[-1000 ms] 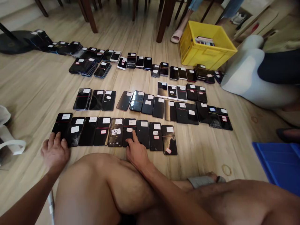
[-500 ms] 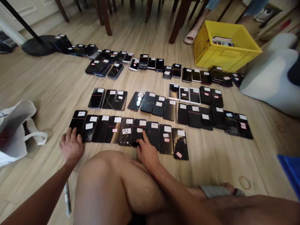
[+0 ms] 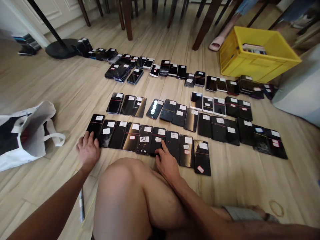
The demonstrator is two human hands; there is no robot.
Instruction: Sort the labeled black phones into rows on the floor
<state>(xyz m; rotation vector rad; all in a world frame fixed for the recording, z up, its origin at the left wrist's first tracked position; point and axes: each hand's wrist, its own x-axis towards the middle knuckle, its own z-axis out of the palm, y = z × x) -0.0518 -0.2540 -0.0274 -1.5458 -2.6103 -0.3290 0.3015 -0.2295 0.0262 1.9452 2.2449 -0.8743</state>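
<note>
Several dark smartphones with white paper labels lie in rows on the wood floor. My left hand rests with fingers spread at the lower left edge of the leftmost phone in the nearest row, fingertips on it. With index finger and thumb apart, my right hand touches a black phone that has a red band across it, in the middle of the same row. To its left lies a phone with handwriting on its label. A plain black phone lies on its right, partly behind the hand.
Behind are more rows of phones, some in stacks. A yellow crate holds items at the back right, near a person's slippered foot. A white bag stands left. Beside my knee lies a pen-like tool; a rubber band lies right.
The camera view has turned left, so everything appears further right and more of the white bag shows. Both hands stay on the same phones, with no phone visibly moved.
</note>
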